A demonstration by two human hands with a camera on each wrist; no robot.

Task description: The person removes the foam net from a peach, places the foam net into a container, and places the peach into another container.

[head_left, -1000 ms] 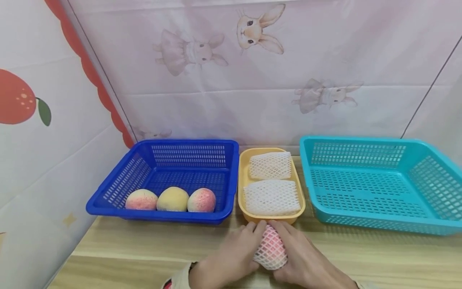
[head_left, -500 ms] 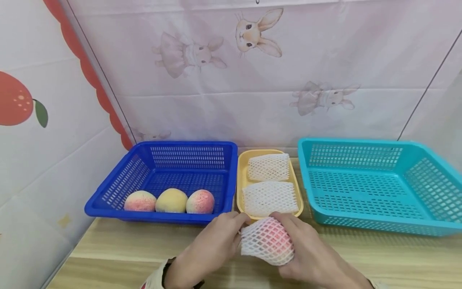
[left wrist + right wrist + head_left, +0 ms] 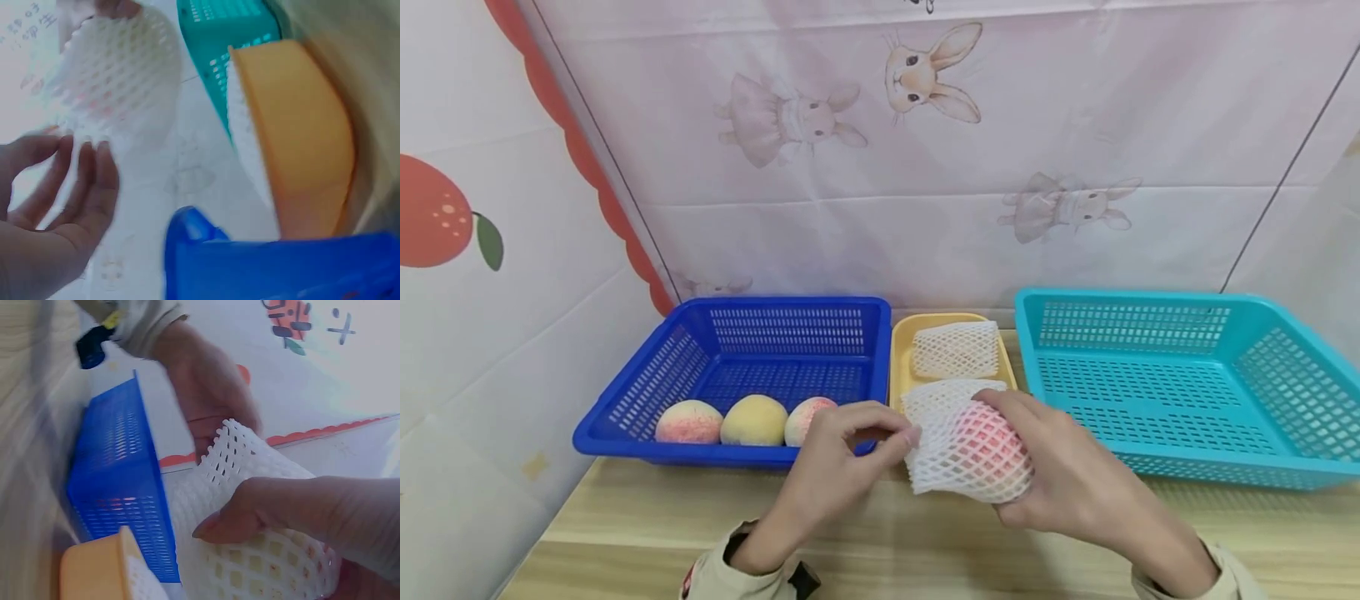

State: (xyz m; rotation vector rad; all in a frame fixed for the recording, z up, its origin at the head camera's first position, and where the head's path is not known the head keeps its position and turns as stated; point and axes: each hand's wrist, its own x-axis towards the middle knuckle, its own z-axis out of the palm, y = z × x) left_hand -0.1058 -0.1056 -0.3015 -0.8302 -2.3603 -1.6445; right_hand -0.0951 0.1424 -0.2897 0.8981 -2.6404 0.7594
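Observation:
Up off the table, my right hand (image 3: 1060, 467) grips a pink-and-cream peach (image 3: 988, 446) inside a white foam net sleeve (image 3: 936, 458). The thumb presses on the net in the right wrist view. Loose net extends leftward past the fruit, and there my left hand (image 3: 842, 454) pinches its edge with thumb and fingertips. Three uncovered peaches (image 3: 754, 419) lie along the front of the blue basket (image 3: 730, 454), the rightmost partly behind my left hand. Two more foam nets (image 3: 955, 348) lie in the yellow tray (image 3: 901, 354); the held peach overlaps the nearer one.
A turquoise basket (image 3: 1150, 375) stands to the right of the yellow tray. Behind everything hangs a rabbit-print curtain (image 3: 865, 233), and a fruit-print sheet (image 3: 467, 350) covers the left side. Wooden tabletop (image 3: 625, 533) shows in front of the baskets.
Both hands have raised the netted peach from the table toward the yellow tray. My left hand has shifted from around the fruit to the net's left edge, and the net stretches farther out leftward.

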